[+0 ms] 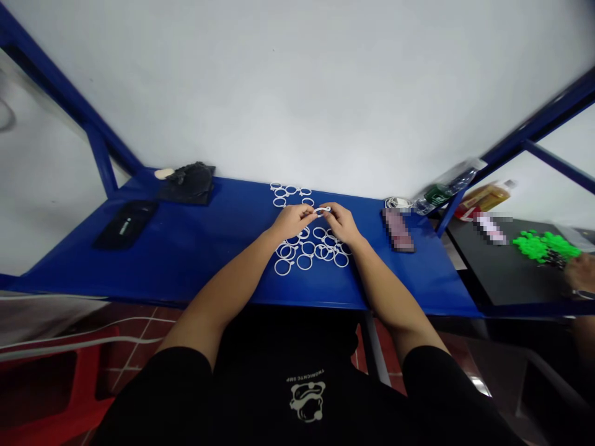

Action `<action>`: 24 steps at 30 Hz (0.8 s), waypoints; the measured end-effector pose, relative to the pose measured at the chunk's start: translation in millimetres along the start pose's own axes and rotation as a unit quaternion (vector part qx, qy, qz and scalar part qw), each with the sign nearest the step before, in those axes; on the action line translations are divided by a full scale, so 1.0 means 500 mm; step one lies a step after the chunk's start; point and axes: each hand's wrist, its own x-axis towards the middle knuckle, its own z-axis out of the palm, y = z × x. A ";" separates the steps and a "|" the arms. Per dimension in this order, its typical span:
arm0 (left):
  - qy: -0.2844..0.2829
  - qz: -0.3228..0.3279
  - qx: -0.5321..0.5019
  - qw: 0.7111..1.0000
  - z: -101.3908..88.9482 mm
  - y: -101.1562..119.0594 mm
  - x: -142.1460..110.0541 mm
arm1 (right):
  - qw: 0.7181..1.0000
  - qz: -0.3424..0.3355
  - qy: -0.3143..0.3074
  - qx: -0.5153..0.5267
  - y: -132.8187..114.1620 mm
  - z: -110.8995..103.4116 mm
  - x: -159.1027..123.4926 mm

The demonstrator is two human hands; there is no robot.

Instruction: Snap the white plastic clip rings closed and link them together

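Note:
My left hand (pixel 292 221) and my right hand (pixel 341 223) meet over the blue table (pixel 195 248), fingers pinched together on one white plastic ring (pixel 321 210) held between them. Beneath and just in front of the hands lies a cluster of several white rings (pixel 309 253) flat on the table. A smaller group of white rings (pixel 290 193) lies further back near the wall.
A black pouch (pixel 126 223) and a dark bundle (pixel 189 183) lie at the left back. A phone (pixel 398 229), a coiled white cable (pixel 398 202) and bottles (pixel 446 189) sit at the right. Green pieces (pixel 542 243) lie on a neighbouring black table, near another person's hand (pixel 581 272).

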 end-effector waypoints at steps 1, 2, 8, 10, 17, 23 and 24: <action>-0.002 0.003 0.002 1.000 -0.001 -0.001 0.000 | 1.000 -0.003 -0.003 0.001 -0.001 -0.001 -0.001; -0.004 0.005 0.005 1.000 -0.001 -0.002 -0.001 | 1.000 -0.007 -0.006 0.002 -0.002 -0.002 -0.001; -0.019 0.013 0.030 0.999 -0.001 -0.003 -0.002 | 0.999 -0.021 -0.031 0.010 -0.004 -0.005 -0.003; -0.023 0.021 0.036 0.999 -0.001 -0.002 -0.002 | 0.999 -0.014 -0.032 0.005 -0.004 -0.005 -0.002; -0.032 0.051 0.069 0.996 0.001 -0.006 -0.002 | 0.999 0.003 -0.045 -0.014 -0.005 -0.008 0.001; -0.039 0.093 0.078 0.992 0.005 -0.001 -0.005 | 0.999 0.000 -0.033 0.028 0.000 -0.004 0.000; -0.036 0.095 0.077 0.992 0.005 0.000 -0.005 | 0.999 -0.002 -0.030 0.031 0.000 -0.002 0.000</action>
